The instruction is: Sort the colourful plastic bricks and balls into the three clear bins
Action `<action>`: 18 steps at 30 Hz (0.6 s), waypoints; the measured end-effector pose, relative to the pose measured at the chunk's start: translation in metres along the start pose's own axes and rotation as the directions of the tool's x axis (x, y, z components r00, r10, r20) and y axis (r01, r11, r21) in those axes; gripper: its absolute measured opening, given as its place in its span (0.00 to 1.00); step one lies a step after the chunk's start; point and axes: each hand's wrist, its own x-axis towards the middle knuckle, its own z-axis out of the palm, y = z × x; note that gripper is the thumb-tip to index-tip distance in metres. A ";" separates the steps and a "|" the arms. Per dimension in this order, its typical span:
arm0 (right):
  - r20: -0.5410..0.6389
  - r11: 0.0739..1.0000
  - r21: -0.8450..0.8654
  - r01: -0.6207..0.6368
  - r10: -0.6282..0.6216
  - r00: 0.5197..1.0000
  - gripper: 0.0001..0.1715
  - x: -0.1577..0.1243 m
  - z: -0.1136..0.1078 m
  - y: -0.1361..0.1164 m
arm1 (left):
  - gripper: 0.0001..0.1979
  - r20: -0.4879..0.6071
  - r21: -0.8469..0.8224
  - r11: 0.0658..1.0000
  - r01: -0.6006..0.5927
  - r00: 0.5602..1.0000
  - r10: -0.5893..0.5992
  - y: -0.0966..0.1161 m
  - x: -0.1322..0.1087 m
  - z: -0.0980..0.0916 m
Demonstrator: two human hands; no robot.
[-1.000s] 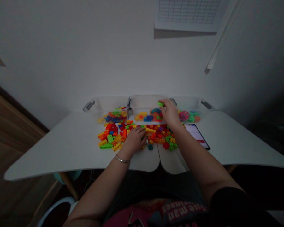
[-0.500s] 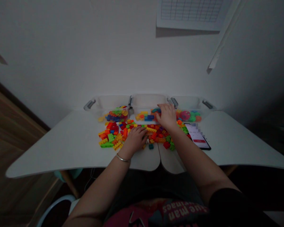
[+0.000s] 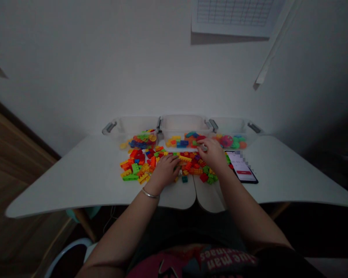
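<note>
While my left hand (image 3: 164, 170) has stayed where it was, palm down and loosely spread on the pile of bricks (image 3: 192, 165) with nothing clasped in it that I can see, my right hand (image 3: 214, 155) has done all the moving. A second ago it was up at the far rim of the middle bin (image 3: 181, 120) with a green brick pinched in its fingertips; half a second ago it hung low over the bricks inside that bin; now it has drawn back toward me and sits on the near side of the bin's front wall, over the right part of the pile. The green brick is no longer in my fingers, so I judge it was let go into the middle bin, among the blue, yellow and orange pieces there. My right fingers are curled downward and close together, and I cannot tell whether they have closed on another piece. The pile itself lies as before on the white bench (image 3: 75, 177), between the left bin (image 3: 133, 125), the right bin (image 3: 232, 124) and my phone (image 3: 245, 172) – which lies just right of my wrist.
</note>
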 end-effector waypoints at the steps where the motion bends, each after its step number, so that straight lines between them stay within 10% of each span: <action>1: 0.051 0.999 -0.048 -0.021 0.024 0.998 0.13 -0.007 0.002 -0.001 | 0.17 0.001 0.001 1.000 0.000 1.000 0.000 0.000 0.000 0.000; 18: 0.125 0.979 -0.157 -0.131 0.151 0.981 0.11 -0.047 0.031 -0.001 | 0.18 0.006 -0.006 1.000 0.009 1.000 -0.009 -0.001 -0.002 0.002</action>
